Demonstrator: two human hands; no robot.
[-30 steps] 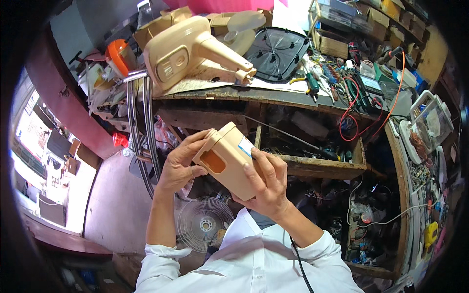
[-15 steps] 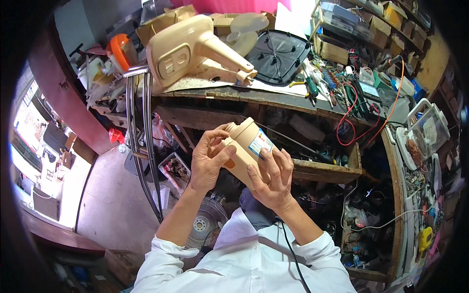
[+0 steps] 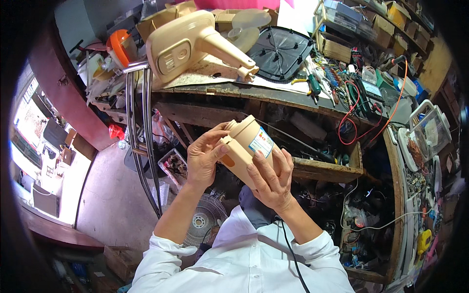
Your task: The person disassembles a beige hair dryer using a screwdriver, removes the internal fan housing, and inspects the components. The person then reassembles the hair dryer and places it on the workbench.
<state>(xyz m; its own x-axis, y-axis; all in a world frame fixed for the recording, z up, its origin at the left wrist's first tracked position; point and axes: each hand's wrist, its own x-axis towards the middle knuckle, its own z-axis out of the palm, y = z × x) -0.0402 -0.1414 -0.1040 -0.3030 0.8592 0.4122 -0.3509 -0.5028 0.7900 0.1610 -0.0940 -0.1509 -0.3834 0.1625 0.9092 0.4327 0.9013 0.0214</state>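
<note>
A hollow beige plastic housing (image 3: pixel 242 155) with a blue-and-white label and a small orange patch is held tilted in front of my chest. My left hand (image 3: pixel 202 155) pinches its upper left rim between thumb and fingers. Against its lower right side my right hand (image 3: pixel 273 179) is pressed, thumb below the label and fingers wrapped round the wall. The inside of the housing is hidden. On the bench beyond lies a larger beige plastic base with a neck (image 3: pixel 188 46), beside a black square panel (image 3: pixel 281 53).
The wooden bench (image 3: pixel 220 91) crosses ahead, with pliers (image 3: pixel 312 84), red test leads (image 3: pixel 348 119) and tools at its right. Under it, an open drawer (image 3: pixel 322 170) juts out. Chrome tubes (image 3: pixel 138 141) stand at left; a fan grille (image 3: pixel 205 219) rests below my left forearm.
My left hand has shifted slightly left along the housing's rim. My right fingers have moved a little across the label's lower edge. The housing is still held by both hands.
</note>
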